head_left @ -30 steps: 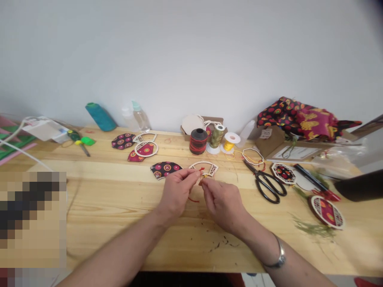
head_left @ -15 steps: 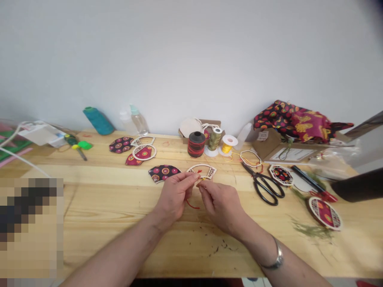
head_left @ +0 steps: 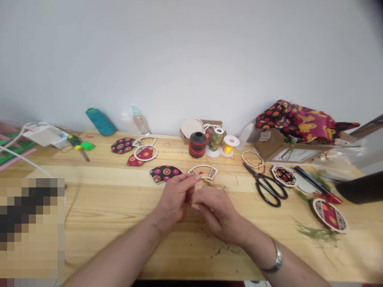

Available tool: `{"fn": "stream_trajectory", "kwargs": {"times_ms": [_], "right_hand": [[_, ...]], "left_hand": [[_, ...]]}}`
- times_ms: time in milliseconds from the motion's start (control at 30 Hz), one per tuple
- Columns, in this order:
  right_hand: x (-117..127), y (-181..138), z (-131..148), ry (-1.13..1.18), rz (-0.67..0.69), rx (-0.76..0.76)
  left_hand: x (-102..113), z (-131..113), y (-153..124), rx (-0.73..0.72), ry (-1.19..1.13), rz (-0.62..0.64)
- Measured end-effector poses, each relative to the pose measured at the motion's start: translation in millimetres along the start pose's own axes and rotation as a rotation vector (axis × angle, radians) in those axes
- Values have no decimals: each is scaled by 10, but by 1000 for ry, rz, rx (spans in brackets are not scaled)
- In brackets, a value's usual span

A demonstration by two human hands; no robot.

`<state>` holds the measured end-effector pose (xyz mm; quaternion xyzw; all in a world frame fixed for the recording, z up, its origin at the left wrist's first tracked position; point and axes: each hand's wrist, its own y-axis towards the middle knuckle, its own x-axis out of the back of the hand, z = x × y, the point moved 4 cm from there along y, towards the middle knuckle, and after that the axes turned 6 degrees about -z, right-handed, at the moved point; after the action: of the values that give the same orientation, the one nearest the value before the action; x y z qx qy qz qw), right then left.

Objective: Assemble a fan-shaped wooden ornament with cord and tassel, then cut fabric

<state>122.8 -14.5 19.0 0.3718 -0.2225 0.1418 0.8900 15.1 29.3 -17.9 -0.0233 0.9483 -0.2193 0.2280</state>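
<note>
My left hand (head_left: pixel 175 196) is closed in a pinch, thumb and finger on a thin red cord (head_left: pixel 189 203) just below a fan-shaped wooden frame (head_left: pixel 212 173). The frame lies on the table with cut-out lattice ends; a small yellow knot (head_left: pixel 205 180) sits at its lower edge. My right hand (head_left: pixel 218 213), wearing a silver bracelet (head_left: pixel 277 257) at the wrist, is closed beside the left one, its fingertips at the cord. Most of the cord is hidden by my fingers. A dark patterned fan-shaped fabric piece (head_left: pixel 165 173) lies just left of the frame.
Black-handled scissors (head_left: pixel 269 191) lie to the right, near an octagonal ornament (head_left: pixel 283 175) and an oval ornament (head_left: pixel 330 215). Behind stand red-and-black (head_left: pixel 197 146), green (head_left: pixel 216 139) and yellow (head_left: pixel 229 148) thread spools. A cardboard box (head_left: pixel 271 149) holds patterned fabric (head_left: pixel 311 121).
My right hand has moved down and left, closing on the area where the red cord's loose end hung. My left hand keeps its pinch. The view has shifted slightly.
</note>
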Motion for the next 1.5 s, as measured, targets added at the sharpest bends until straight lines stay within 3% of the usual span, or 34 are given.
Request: {"fn": "stream_trajectory", "kwargs": {"times_ms": [167,600,833,933,1033,1133,1200,1267,1500], "right_hand": [[-37,3,-24,-11,38,-96],[-147,-34,-20,-177,127,-6],[-82,-38,99,-248,164,201],[52,-81,234,-220,87,276],[260,-50,155,-143,-203,73],[395,-19,-153,-33,-504,-309],[352,-8,-371,131,-500,-558],[276,0,-494,286,-434,-695],[227,-26,-503,335,-427,-736]], "left_hand": [[-6,-11,-36,-18,22,-31],[28,43,-5,-24,2,-54],[36,3,5,-93,112,-37],[54,-43,6,-144,204,-64],[34,-67,-6,-172,215,-44],[-11,-62,-26,-178,187,2],[-39,-48,-39,-163,171,37],[-60,-38,-52,-157,180,74],[-60,-2,-79,-172,315,140]]}}
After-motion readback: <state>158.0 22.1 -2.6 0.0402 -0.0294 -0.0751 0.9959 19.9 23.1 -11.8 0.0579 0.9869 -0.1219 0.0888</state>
